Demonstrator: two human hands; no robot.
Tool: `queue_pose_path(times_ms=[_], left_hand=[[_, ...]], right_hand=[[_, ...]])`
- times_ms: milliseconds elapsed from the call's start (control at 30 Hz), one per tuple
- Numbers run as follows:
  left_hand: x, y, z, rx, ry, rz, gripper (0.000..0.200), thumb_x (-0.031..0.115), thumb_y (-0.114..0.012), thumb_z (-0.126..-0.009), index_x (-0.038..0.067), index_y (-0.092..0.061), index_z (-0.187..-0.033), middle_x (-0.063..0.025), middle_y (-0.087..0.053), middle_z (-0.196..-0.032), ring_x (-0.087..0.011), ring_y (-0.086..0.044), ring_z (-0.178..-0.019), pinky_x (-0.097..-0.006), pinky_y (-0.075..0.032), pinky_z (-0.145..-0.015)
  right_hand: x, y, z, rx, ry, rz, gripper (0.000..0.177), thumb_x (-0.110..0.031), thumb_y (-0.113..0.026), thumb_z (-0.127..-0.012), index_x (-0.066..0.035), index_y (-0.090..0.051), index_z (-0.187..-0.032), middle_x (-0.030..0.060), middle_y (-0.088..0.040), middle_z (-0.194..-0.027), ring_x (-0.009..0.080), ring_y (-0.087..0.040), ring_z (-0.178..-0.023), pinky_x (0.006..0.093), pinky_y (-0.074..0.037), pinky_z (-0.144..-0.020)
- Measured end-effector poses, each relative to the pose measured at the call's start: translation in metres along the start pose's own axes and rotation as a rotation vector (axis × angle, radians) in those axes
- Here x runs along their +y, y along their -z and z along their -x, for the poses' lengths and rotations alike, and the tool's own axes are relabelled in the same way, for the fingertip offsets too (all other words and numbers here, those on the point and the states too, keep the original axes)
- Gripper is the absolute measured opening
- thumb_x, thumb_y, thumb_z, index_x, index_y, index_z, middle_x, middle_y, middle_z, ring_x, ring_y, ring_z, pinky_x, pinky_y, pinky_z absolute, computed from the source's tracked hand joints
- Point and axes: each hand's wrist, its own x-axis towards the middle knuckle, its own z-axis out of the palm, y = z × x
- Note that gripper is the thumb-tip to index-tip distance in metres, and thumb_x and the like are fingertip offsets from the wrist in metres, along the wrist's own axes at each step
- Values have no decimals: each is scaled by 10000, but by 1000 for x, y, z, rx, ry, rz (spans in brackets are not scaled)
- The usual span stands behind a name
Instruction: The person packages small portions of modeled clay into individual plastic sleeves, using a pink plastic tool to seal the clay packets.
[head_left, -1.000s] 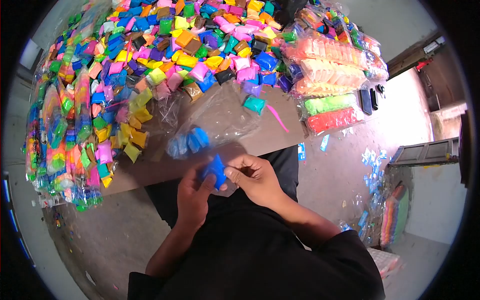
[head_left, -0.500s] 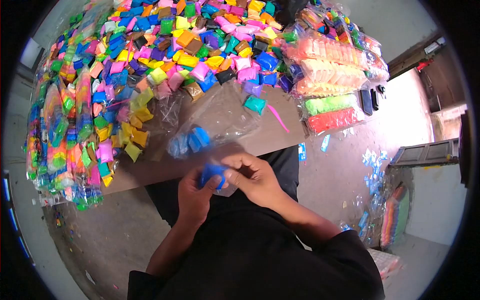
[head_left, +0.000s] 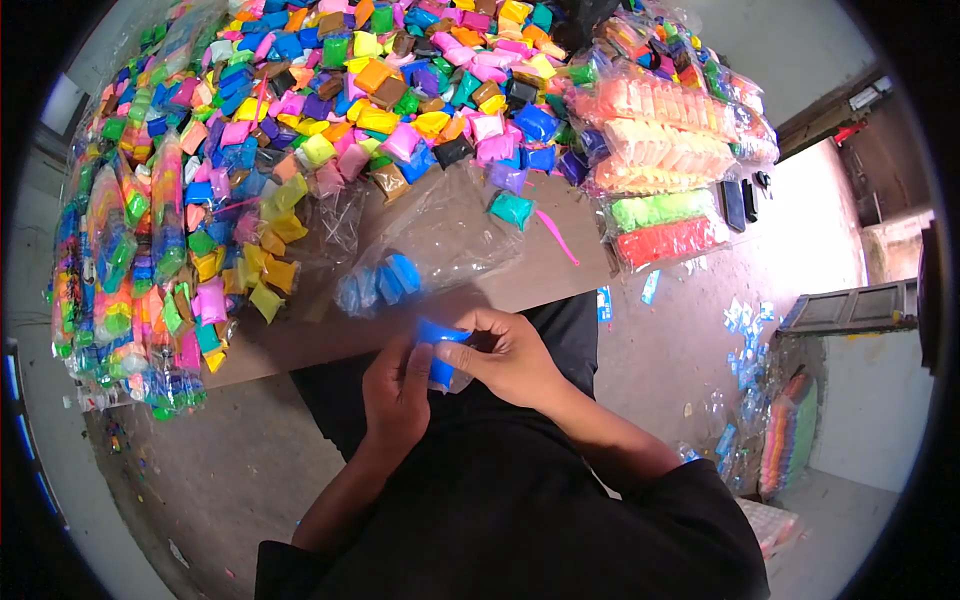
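Note:
Between my two hands, just off the table's front edge, is a small blue packet [head_left: 440, 372] in a clear wrapper. My left hand [head_left: 397, 385] is closed on its left side, thumb pressed upward along it. My right hand [head_left: 503, 352] pinches the packet's upper right part with thumb and fingers. Part of the packet is hidden behind the thumbs. Beyond the hands, a clear plastic bag [head_left: 455, 235] lies on the table with several blue packets [head_left: 398, 278] inside its near end.
A large heap of colourful packets [head_left: 375, 120] covers the back of the brown table [head_left: 560, 270]. Filled clear bags [head_left: 130, 290] line the left side. Bags of peach packets [head_left: 660, 120] and green and red ones [head_left: 665, 240] sit at right. A pink strip [head_left: 557, 237] lies nearby.
The blue packet has turned in my hands and now shows a flared upper edge. My left hand has shifted slightly right, its thumb more upright. The bag on the table stays put.

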Motion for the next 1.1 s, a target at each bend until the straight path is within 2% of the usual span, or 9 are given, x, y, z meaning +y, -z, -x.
queue_pose_path(times_ms=[167,233,333,433,533,833,933,1033,1100], left_hand=[[1,-3,3,4,-23,39,297,201,-487,-1093,-33,-614,-1223,-51,-676,-913,-76,-628,-788,-243,-519,-713],[3,-2,3,-24,-29,-69,372,271,-460,-1102,-24,-614,-1268,-95,-680,-1043,-118,-645,-941,-278,-535,-793],[-10,-4,2,-1,-30,25,330,226,-467,-1100,-34,-607,-1247,-60,-686,-949,-87,-642,-799,-251,-531,-731],[-7,0,1,-58,95,83,334,227,-460,-1101,-30,-611,-1252,-61,-679,-973,-83,-637,-815,-251,-533,-726],[-12,4,1,-92,117,256,319,213,-460,-1099,-24,-621,-1238,-57,-679,-973,-77,-637,-835,-248,-534,-724],[-4,0,-3,-72,144,221,335,234,-494,-1091,-30,-609,-1263,-62,-673,-982,-99,-654,-824,-244,-553,-730],[-1,4,-4,-160,208,311,335,218,-497,-1088,-31,-594,-1289,-68,-679,-978,-105,-654,-811,-262,-564,-736],[-1,4,-7,-69,228,364,322,204,-508,-1083,-30,-589,-1289,-76,-685,-987,-109,-651,-796,-272,-570,-731],[-2,5,-7,-61,202,360,314,193,-512,-1081,-32,-590,-1286,-76,-687,-999,-110,-654,-797,-272,-569,-733]], right_hand=[[-3,3,-2,-2,-25,89,63,-36,-695,-958,7,-668,-921,33,-701,-836,66,-640,-793,253,-531,-734],[-5,3,-3,-15,-23,113,72,-34,-696,-957,11,-664,-911,33,-703,-832,65,-638,-791,250,-529,-730],[-1,6,-3,-9,-3,162,61,-24,-679,-964,18,-667,-922,36,-703,-833,71,-637,-776,249,-523,-712],[5,5,-5,-5,-34,79,40,0,-662,-964,22,-672,-932,39,-700,-817,76,-635,-759,249,-519,-698],[6,-1,-2,81,102,342,62,-3,-653,-972,18,-657,-914,40,-693,-795,73,-629,-732,250,-519,-673],[10,-5,-1,101,60,66,123,-55,-640,-991,31,-625,-903,32,-627,-716,108,-612,-653,294,-493,-590],[10,0,-2,120,187,359,175,-90,-600,-1023,29,-627,-898,31,-643,-756,120,-599,-620,298,-499,-592],[7,3,2,116,183,277,221,-148,-559,-1055,13,-644,-931,30,-649,-812,125,-603,-681,287,-498,-640],[13,9,-1,120,106,-54,248,-189,-528,-1076,3,-651,-978,35,-646,-863,119,-610,-777,270,-488,-695]])
